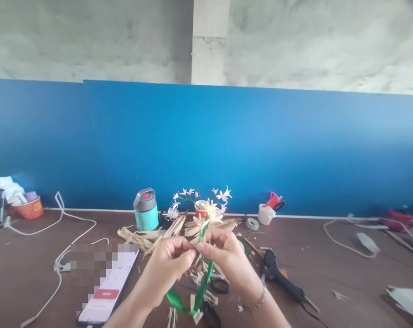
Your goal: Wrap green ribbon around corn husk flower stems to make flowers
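Note:
My left hand and my right hand meet above the table, fingertips pinched together on a thin stem topped by a pale husk flower. A green ribbon runs down from the pinch and loops below my hands. Both hands are closed on the stem and ribbon. Black-handled scissors lie under my right wrist, partly hidden.
Dried husk strips litter the brown table. A teal bottle, a red cup with flowers, a tape roll and a white cup stand by the blue wall. A black glue gun lies right, a phone and white cables left.

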A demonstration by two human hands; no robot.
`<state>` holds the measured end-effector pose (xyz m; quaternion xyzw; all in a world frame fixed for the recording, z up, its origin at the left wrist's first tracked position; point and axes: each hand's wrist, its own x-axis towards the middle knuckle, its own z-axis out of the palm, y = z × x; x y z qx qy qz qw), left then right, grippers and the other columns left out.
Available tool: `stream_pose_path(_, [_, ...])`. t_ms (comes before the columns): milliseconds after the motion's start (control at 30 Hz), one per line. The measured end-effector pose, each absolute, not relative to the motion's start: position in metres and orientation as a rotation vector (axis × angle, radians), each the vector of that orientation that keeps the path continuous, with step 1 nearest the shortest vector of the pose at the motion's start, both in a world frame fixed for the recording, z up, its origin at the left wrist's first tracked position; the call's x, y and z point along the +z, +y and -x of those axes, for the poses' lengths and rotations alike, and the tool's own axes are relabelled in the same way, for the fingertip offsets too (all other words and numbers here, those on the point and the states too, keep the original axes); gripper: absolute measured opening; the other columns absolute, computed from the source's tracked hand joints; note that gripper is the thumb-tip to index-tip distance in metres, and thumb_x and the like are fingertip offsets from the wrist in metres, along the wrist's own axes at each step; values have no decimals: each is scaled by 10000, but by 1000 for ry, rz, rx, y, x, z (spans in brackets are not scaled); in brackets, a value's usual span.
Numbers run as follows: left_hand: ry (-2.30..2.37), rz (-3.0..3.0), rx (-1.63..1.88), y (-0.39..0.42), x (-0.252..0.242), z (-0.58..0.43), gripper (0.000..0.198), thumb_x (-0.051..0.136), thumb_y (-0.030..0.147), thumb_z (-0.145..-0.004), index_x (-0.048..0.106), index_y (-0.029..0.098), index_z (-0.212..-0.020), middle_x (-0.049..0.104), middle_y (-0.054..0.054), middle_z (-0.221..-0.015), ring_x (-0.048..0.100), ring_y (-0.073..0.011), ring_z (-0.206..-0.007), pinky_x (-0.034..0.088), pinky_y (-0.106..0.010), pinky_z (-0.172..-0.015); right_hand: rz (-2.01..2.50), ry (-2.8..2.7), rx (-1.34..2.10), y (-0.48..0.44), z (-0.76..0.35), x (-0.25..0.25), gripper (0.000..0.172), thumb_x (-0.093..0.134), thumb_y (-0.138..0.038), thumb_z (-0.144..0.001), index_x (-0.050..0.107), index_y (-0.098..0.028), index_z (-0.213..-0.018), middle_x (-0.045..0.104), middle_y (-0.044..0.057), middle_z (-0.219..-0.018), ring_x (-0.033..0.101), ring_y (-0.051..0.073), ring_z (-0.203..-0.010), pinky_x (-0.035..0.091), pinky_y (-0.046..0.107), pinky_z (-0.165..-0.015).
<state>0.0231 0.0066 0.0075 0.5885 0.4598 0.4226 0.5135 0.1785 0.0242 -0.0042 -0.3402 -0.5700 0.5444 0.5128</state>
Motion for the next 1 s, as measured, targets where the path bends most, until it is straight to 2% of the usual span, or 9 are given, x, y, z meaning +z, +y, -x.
stream_pose_path(167, [1044, -1260, 975, 9, 5, -24, 149, 599, 302, -630, 539, 180, -567, 321, 119, -329, 218, -41, -340, 160, -201, -390, 785, -1366, 1398, 24, -183, -2, 289, 786, -359, -644, 594, -148, -598, 511, -37, -550, 393, 81, -518, 282, 220, -493])
stream_pose_path(333, [983, -1169, 935, 10, 5, -24, 149, 622, 294, -586, 520, 190, -556, 333, 122, -367, 204, -30, -331, 143, -194, -375, 772, -1367, 1466, 23, -185, 1, 309, 813, -365, -603, 600, -142, -584, 541, -27, -557, 416, 83, -523, 298, 221, -510])
stream_pose_path(533, [1051, -1488, 987, 8, 6, -20, 155, 581, 266, -668, 504, 181, -563, 378, 81, -475, 270, -61, -433, 204, -205, -427, 838, -1297, 1518, 23, -180, 3, 350, 844, -395, -518, 602, -143, -543, 518, -41, -504, 377, 69, -482, 278, 216, -477])
stream_pose_path(733, [1361, -1864, 1135, 4, -1, -26, 206, 545, 209, -689, 425, 194, -522, 288, 81, -475, 287, -85, -467, 248, -219, -476, 967, -1330, 1360, 26, -173, -5, 266, 773, -345, -607, 597, -150, -567, 468, -53, -491, 342, 73, -471, 244, 223, -455])
stream_pose_path(867, [1471, -1892, 1236, 4, -7, -30, 166, 554, 204, -672, 469, 193, -530, 315, 75, -467, 307, -90, -458, 250, -223, -475, 1061, -1341, 1208, 25, -168, -5, 208, 728, -296, -625, 579, -160, -575, 485, -45, -502, 365, 82, -472, 270, 220, -441])
stream_pose_path(1000, [1340, -1645, 1139, 5, -2, -31, 184, 561, 268, -670, 468, 191, -531, 382, 61, -459, 327, -91, -448, 254, -217, -456, 1080, -1264, 1192, 23, -165, -3, 214, 741, -291, -595, 572, -161, -579, 507, -42, -518, 391, 86, -477, 301, 219, -449])
